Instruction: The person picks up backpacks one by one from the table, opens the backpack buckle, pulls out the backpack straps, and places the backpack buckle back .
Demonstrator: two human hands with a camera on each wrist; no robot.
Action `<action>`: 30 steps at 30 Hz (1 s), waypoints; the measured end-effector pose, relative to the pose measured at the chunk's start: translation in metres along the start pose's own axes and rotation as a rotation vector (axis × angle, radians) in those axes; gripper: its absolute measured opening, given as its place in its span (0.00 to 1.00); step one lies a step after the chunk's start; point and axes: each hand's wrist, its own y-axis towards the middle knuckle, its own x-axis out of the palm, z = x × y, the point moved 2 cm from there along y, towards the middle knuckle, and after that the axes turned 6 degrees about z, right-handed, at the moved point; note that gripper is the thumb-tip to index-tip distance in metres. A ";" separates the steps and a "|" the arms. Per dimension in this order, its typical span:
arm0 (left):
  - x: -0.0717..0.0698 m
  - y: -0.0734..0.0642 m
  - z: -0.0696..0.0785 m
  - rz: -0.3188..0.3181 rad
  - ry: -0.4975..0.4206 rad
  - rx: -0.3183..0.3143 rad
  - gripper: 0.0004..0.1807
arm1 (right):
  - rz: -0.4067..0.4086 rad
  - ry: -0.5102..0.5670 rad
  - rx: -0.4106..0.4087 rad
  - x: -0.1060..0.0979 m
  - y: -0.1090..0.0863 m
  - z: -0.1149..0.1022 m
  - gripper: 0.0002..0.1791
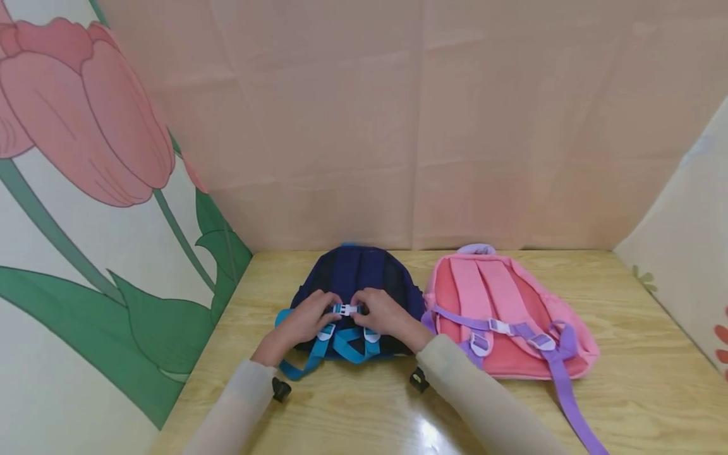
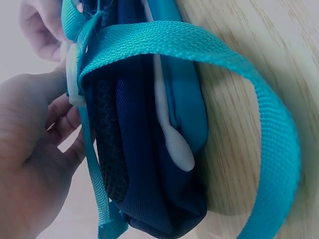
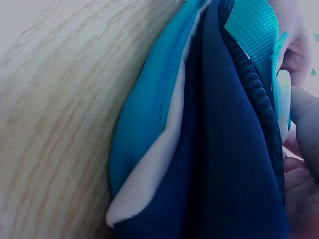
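A navy backpack (image 1: 358, 272) lies with its strap side up on the table. Over its middle, a white side-release buckle (image 1: 345, 309) on a blue chest strap spans between my two hands, its prongs showing at the centre. My left hand (image 1: 307, 319) pinches the buckle's left end, and my right hand (image 1: 383, 313) pinches its right end. Below them, white strap adjusters (image 1: 327, 332) sit on blue webbing. In the left wrist view a loop of turquoise webbing (image 2: 219, 50) arches in front of the left hand (image 2: 35, 134). The right hand (image 3: 304, 149) shows only at the edge of its wrist view.
Right beside the navy bag lies a pink backpack (image 1: 540, 316) with purple straps; its white chest buckle (image 1: 500, 327) is joined. One purple strap (image 1: 569, 392) trails over the front of the wooden table (image 1: 341, 417). A tulip-printed panel (image 1: 85, 126) stands on the left.
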 end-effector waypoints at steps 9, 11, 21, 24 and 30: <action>0.001 0.003 -0.001 0.014 -0.006 -0.011 0.11 | -0.004 -0.001 0.006 -0.003 0.000 0.005 0.10; 0.001 0.002 -0.003 0.024 -0.009 -0.012 0.11 | -0.011 0.012 0.014 -0.003 0.000 0.004 0.10; 0.003 -0.009 -0.009 0.041 -0.026 -0.016 0.11 | -0.068 0.060 0.071 0.003 -0.004 -0.001 0.09; 0.003 -0.009 -0.010 0.048 -0.027 -0.012 0.11 | -0.062 0.040 0.055 0.003 -0.005 0.002 0.09; -0.001 -0.006 -0.011 0.061 -0.042 -0.027 0.10 | -0.066 0.009 0.046 -0.001 -0.004 0.008 0.10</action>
